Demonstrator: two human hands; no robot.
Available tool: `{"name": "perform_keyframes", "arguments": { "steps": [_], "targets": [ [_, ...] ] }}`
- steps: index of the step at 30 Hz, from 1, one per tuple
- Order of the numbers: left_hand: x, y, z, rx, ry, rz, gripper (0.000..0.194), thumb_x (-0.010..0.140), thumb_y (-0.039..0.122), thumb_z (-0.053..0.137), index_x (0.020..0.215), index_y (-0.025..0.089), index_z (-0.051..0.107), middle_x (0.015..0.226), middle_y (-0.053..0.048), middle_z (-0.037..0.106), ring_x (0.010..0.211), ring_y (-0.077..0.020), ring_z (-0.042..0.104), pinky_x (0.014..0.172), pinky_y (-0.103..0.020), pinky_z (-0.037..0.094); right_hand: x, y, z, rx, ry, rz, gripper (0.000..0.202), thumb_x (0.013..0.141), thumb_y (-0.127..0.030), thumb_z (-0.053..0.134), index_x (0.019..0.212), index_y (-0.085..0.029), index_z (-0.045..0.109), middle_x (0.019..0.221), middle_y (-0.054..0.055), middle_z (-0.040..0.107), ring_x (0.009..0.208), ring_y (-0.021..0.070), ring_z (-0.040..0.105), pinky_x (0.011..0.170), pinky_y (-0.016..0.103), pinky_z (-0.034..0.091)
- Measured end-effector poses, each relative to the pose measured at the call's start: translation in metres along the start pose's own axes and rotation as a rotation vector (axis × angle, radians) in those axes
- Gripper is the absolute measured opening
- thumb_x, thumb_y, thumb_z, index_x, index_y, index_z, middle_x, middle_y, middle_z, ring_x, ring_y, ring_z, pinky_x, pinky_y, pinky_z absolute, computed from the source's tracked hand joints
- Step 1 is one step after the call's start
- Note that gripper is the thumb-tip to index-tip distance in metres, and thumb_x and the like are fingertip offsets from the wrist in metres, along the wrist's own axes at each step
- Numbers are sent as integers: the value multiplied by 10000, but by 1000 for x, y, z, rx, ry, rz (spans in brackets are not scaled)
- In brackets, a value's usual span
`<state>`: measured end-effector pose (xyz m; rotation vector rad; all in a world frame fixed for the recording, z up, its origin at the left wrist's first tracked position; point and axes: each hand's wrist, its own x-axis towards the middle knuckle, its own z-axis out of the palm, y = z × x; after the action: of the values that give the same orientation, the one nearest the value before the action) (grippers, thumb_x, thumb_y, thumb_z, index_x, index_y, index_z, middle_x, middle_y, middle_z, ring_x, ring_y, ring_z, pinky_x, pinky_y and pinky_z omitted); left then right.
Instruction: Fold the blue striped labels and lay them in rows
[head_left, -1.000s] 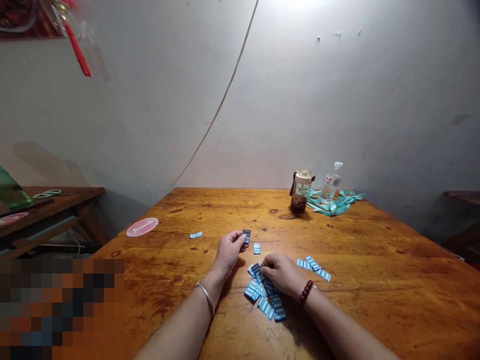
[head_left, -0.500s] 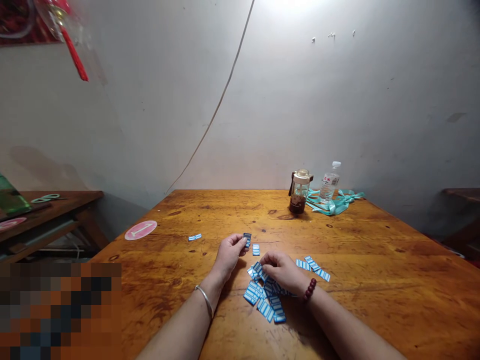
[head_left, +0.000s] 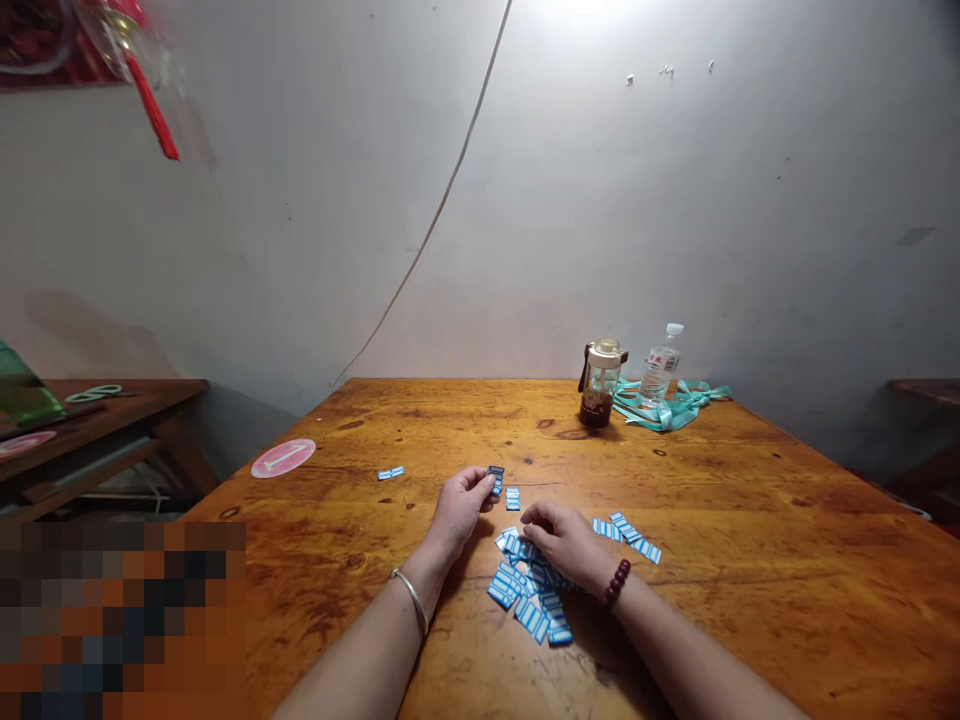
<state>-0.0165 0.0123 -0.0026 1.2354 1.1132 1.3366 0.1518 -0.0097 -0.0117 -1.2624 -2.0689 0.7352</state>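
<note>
View: head camera, facing the wooden tabletop (head_left: 337, 590).
Left hand (head_left: 457, 505): raised near the middle of the tabletop; thumb and fingers pinching the held card (head_left: 496, 478).
Held card: blue and white, striped; clamped at the fingertips, its dark upper edge projecting past them; whether more than one layer is held cannot be told.
Small striped card (head_left: 513, 499): flat on the tabletop, just right of the left fingertips.
Right hand (head_left: 562, 540): over the far right part of the card pile; fingers curled, thumb and forefinger close together; whether they pinch a card cannot be told.
Card pile (head_left: 531, 618): overlapping, fanned at mixed angles; partly beneath the right fingers, the remainder extending toward the wearer.
Right-side cards (head_left: 636, 539): beyond the right wrist, apart from the pile.
Left-side cards (head_left: 390, 473): well left of the left fingers.
Beaded bracelet (head_left: 617, 580): on the right wrist.
Metal bangle (head_left: 410, 598): on the left wrist.
Lidded drink bottle (head_left: 598, 395): upright at the far side, beside the turquoise ribbon (head_left: 688, 408).
</note>
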Motion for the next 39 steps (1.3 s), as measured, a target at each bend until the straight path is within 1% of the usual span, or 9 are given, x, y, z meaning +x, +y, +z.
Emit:
{"name": "perform_keyframes", "arguments": {
  "steps": [6, 11, 16, 19, 23, 26, 29, 33, 39],
  "targets": [
    [0, -1, 1, -1, -7, 11, 215, 652, 346, 572, 680, 133, 564, 578, 10, 542, 512, -73, 478, 487, -182, 357, -2, -4, 6, -259, -15, -39, 189, 688, -273, 528, 863, -223, 578, 779, 16, 567, 735, 153, 487, 684, 270, 284],
    [-1, -2, 3, -1, -25, -2, 207, 659, 338, 568, 684, 132, 560, 586, 9, 543, 522, -73, 485, 500, -183, 364, -1, -5, 13, -286, -55, -78, 198, 669, -260, 544, 865, -232, 559, 791, 6, 545, 759, 152, 466, 719, 286, 248],
    [-1, -1, 0, 19, -35, -43, 185, 646, 322, 577, 686, 142, 562, 596, 11, 553, 528, -75, 491, 501, -183, 363, 0, -2, 18, -202, -10, -80, 44, 647, -194, 531, 688, -183, 519, 714, -24, 526, 689, 117, 440, 675, 255, 250],
    [-1, 1, -1, 19, -27, -73, 166, 624, 302, 596, 667, 144, 569, 592, 16, 549, 523, -65, 479, 504, -176, 357, 2, 0, 17, -111, 14, -47, 49, 642, -169, 506, 605, -163, 475, 594, -42, 473, 593, 94, 404, 595, 224, 260],
    [-3, 5, -2, -71, -73, -142, 168, 616, 298, 611, 681, 146, 579, 596, 20, 543, 509, -52, 463, 492, -165, 344, 4, 2, 9, 163, 43, -1, 59, 682, -194, 462, 635, -162, 478, 578, -43, 449, 551, 87, 403, 515, 194, 285],
    [-4, 5, -1, -120, -109, -178, 174, 630, 300, 610, 703, 145, 579, 614, 12, 550, 526, -53, 473, 493, -159, 347, 6, 3, 4, 362, 61, 21, 72, 697, -215, 461, 686, -158, 504, 638, -29, 494, 589, 94, 447, 528, 190, 330],
    [-4, 4, -1, -149, -125, -192, 171, 640, 293, 610, 702, 139, 570, 596, 14, 538, 505, -44, 458, 465, -146, 327, 8, 6, 2, 481, 54, 64, 102, 705, -245, 471, 688, -156, 517, 649, -23, 513, 599, 100, 472, 543, 196, 363],
    [-4, 4, 0, -150, -131, -196, 177, 646, 301, 607, 693, 138, 559, 580, 17, 529, 489, -43, 445, 452, -145, 317, 8, 7, 3, 544, 11, 75, 160, 733, -280, 457, 672, -148, 522, 649, -10, 525, 613, 105, 488, 558, 199, 392],
    [-5, 5, 1, -139, -141, -180, 194, 642, 322, 607, 683, 138, 558, 571, 18, 519, 482, -51, 440, 450, -155, 314, 7, 3, 3, 489, -2, 49, 236, 779, -310, 394, 658, -146, 514, 631, -3, 512, 604, 107, 485, 547, 201, 399]
  ]
}}
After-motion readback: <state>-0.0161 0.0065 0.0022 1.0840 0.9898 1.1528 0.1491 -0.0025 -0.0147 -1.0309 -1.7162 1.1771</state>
